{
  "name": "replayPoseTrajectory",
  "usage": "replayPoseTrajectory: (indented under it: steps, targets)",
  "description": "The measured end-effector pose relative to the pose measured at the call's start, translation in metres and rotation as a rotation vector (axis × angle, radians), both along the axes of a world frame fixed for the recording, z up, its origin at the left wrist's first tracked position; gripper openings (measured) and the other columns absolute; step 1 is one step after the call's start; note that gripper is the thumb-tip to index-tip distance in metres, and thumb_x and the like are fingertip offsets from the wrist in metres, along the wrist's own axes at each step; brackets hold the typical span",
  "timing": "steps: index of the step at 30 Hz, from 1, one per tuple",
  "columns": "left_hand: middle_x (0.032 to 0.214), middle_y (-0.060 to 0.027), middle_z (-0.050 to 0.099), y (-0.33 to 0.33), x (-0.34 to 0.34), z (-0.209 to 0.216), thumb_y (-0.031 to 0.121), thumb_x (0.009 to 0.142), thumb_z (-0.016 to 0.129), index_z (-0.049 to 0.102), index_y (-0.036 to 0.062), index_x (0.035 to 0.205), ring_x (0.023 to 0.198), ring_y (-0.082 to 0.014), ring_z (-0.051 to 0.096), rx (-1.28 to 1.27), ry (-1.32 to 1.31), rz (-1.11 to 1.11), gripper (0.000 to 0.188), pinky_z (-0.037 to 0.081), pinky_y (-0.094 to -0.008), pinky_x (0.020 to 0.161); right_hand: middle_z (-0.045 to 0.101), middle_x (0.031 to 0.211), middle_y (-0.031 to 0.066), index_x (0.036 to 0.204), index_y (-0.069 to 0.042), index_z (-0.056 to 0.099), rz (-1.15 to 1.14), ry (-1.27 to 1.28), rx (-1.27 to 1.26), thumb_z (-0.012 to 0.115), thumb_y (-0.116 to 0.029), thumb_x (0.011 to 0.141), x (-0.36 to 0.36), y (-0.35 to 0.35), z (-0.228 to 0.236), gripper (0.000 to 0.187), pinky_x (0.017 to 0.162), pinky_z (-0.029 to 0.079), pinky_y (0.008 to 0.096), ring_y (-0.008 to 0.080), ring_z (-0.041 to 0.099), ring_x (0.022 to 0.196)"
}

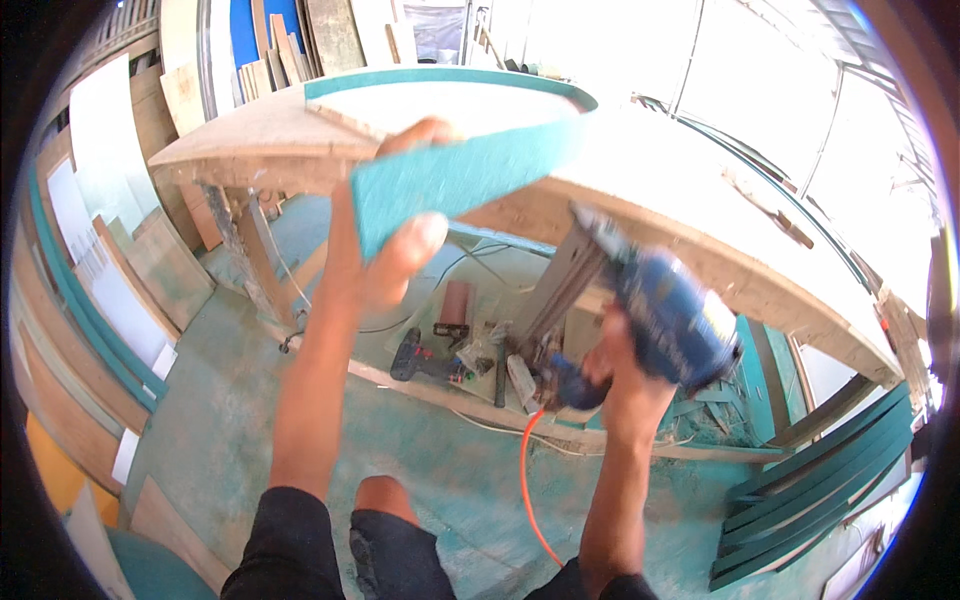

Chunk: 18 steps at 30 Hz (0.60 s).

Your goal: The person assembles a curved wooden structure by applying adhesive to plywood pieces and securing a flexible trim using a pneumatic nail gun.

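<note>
My left hand [405, 255] grips the near end of a teal bent wooden strip [470, 170], thumb on its lower edge and fingers behind it. The strip curves round at the right and runs back along the far side, above the workbench top [235, 145]. In my right hand [625, 365] is a blue nail gun [675, 315], its nose up near the bench's front edge and apart from the strip. An orange air hose [526, 480] hangs below the gun. Motion blurs the gun and both hands a little.
Beneath the bench, a low shelf holds a cordless drill [408, 358] and loose tools. Several teal curved strips [815, 490] are stacked at the lower right. Boards and panels [105, 150] lean along the left. A brush-like tool [775, 215] lies on the bench's right part.
</note>
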<state>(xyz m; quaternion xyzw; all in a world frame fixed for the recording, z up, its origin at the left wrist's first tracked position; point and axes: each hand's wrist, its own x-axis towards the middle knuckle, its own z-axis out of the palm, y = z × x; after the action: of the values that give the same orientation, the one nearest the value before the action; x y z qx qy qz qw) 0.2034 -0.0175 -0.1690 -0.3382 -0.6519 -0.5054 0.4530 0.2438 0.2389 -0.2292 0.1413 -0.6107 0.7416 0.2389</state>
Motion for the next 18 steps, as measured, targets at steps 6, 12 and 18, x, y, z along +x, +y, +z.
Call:
replayPoseTrajectory:
  steps: [6,12,18]
  targets:
    - [0.13,-0.025,0.061,0.014,0.007,-0.025,0.04,0.095,0.052,0.046,-0.0037,0.139,0.133,-0.0394,0.05,0.066,-0.06,0.039,0.062,0.037,-0.0518,0.111,0.062,0.078,0.0006,0.098,-0.005,0.068,0.215,-0.459,0.276,0.07,-0.019,0.091,0.047,0.057,-0.054,0.016,0.06,0.046,0.03,0.0123,0.056,0.068]
    - [0.129,-0.0217,0.066,0.052,0.08,0.012,0.032,0.097,0.068,0.066,-0.0024,0.127,0.127,-0.0307,0.06,0.573,-0.728,-0.084,0.046,0.044,-0.041,0.109,0.063,0.078,0.0021,0.098,0.0,0.064,-0.125,-0.834,0.412,0.077,-0.011,0.084,0.136,0.137,-0.067,0.023,0.06,0.047,0.0299,0.0132,0.058,0.066]
    - [0.128,-0.0159,0.068,0.032,0.095,0.05,0.031,0.093,0.073,0.065,-0.0008,0.13,0.12,-0.024,0.064,0.582,-1.056,-0.117,0.049,0.047,-0.0378,0.106,0.065,0.095,0.0147,0.102,0.005,0.057,-0.197,-0.885,0.954,0.085,-0.011,0.073,0.217,0.23,0.035,0.043,0.081,0.051,0.0438,0.0309,0.065,0.091]
